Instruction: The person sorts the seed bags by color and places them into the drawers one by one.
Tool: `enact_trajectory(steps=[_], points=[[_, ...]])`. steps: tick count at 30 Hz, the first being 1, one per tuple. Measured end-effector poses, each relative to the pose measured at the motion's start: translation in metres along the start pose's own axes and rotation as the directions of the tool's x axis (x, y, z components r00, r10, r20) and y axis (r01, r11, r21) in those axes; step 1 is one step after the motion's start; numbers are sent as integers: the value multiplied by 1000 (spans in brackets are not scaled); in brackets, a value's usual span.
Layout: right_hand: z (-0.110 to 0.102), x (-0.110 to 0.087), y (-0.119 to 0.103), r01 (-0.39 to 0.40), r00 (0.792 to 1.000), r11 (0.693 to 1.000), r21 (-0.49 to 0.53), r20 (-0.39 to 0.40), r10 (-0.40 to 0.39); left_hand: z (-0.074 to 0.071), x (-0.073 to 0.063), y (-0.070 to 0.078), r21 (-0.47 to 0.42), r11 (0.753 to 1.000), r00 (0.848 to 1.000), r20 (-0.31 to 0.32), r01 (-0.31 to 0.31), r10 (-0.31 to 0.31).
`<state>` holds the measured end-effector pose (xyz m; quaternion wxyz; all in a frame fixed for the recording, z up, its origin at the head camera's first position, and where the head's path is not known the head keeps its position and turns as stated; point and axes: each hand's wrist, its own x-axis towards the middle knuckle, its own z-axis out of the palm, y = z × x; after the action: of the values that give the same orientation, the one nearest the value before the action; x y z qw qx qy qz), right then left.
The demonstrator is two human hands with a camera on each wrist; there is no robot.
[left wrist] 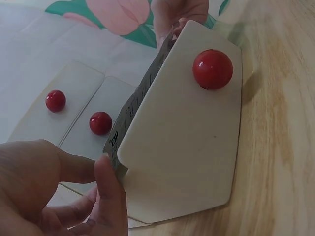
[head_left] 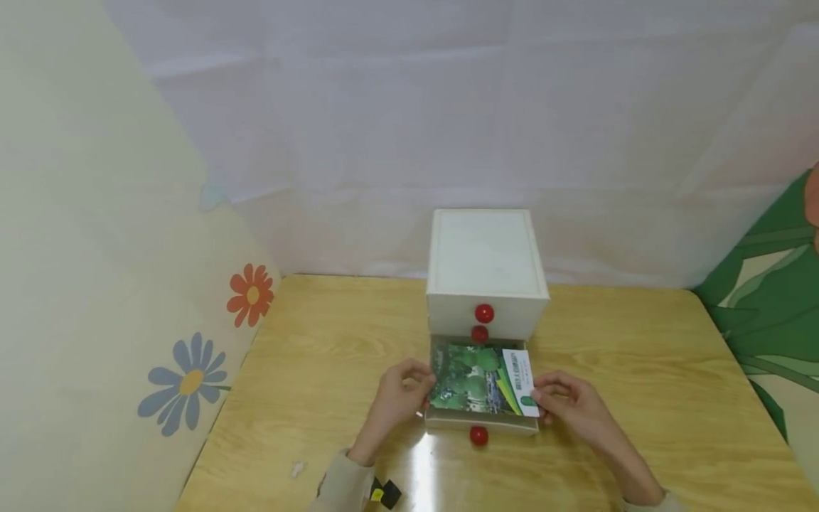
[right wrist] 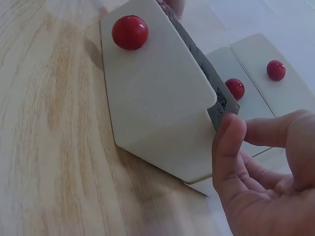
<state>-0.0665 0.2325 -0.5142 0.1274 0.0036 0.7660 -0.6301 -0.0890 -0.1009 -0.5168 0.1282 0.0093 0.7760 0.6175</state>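
Observation:
A flat packet with a glossy green print and a white strip at its right end lies over the pulled-out bottom drawer of a small white cabinet. My left hand pinches its left end between thumb and finger. At the other end, my right hand pinches the white-strip side. Both wrist views show the packet's grey underside edge rising just behind the drawer front; print and a square code show on it in the right wrist view. The packet hides most of the drawer's inside.
The white cabinet stands near the back of the wooden table, its two upper drawers pushed in, with red round knobs. A black and yellow object is by the left sleeve. A small whitish scrap lies at front left.

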Motion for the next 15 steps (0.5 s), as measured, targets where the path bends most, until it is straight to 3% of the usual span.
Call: enact_trajectory(steps=[15], points=[[6,0,1,-67,998,998,-6,-8,66,0,-4,-8,103,994,999,-10,-34,35]])
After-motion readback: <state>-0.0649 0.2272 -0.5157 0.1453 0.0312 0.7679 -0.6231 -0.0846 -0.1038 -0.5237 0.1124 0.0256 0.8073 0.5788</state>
